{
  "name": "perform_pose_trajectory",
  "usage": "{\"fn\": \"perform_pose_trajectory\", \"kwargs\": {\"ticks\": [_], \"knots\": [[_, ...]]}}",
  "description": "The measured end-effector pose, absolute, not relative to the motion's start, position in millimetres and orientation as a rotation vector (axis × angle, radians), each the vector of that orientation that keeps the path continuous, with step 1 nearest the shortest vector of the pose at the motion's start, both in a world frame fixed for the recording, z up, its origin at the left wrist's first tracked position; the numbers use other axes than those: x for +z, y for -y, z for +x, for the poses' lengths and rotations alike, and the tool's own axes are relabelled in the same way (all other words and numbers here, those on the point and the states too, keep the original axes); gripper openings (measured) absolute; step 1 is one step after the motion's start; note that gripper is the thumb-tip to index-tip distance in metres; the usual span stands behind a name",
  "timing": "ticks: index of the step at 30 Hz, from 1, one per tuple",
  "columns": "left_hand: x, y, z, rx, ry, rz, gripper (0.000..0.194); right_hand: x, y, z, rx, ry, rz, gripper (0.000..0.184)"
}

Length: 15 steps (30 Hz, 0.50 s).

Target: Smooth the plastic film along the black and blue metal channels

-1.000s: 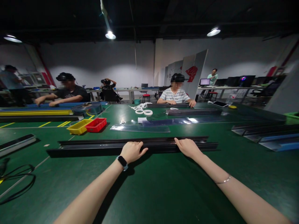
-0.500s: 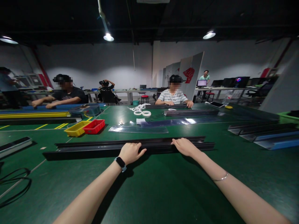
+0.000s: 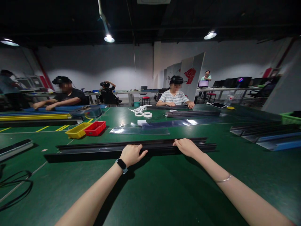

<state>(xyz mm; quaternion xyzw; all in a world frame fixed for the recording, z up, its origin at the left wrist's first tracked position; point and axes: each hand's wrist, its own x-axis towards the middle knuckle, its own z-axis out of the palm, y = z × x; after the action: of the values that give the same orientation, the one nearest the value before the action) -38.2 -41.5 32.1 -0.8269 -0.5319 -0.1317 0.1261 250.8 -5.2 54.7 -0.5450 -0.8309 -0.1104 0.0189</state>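
A long black channel profile [image 3: 87,156] lies lengthwise across the green table [image 3: 150,191] in front of me, its open side facing up. My left hand [image 3: 131,154], above a wristwatch, is closed over its near wall around the middle, fingers reaching into the channel and thumb lying along the near side. Farther along, my right hand [image 3: 187,147] grips the same profile right of the middle, with its fingertips inside the channel. Parts of the fingers on both hands are hidden. Just beyond the profile is a clear plastic strip [image 3: 139,131].
Yellow [image 3: 75,133] and red bins [image 3: 96,129] stand beyond the profile's left part. More channel profiles [image 3: 279,142] lie at the right. White rings [image 3: 147,115] sit farther back. A co-worker [image 3: 175,96] sits opposite, another [image 3: 71,95] at the left. Black cables [image 3: 29,188] lie at left.
The view has turned slightly, shifting everything a little leftward in the picture. Both hands keep their places on the black channel profile.
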Motion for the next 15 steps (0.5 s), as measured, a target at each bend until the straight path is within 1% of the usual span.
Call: {"fn": "perform_pose_trajectory", "kwargs": {"ticks": [2, 6, 15], "knots": [[31.5, 40.5, -39.0, -0.368, 1.548, -2.410, 0.055, 55.4, 5.3, 250.5, -0.307, 2.555, -1.661, 0.045], [32.5, 39.2, -40.2, -0.344, 1.547, -2.431, 0.056, 53.7, 5.4, 250.0, -0.364, 2.582, -1.678, 0.041], [35.8, 41.4, -39.1, -0.357, 1.576, -2.466, 0.056, 55.4, 1.7, 254.1, -0.362, 2.594, -1.696, 0.040]]}}
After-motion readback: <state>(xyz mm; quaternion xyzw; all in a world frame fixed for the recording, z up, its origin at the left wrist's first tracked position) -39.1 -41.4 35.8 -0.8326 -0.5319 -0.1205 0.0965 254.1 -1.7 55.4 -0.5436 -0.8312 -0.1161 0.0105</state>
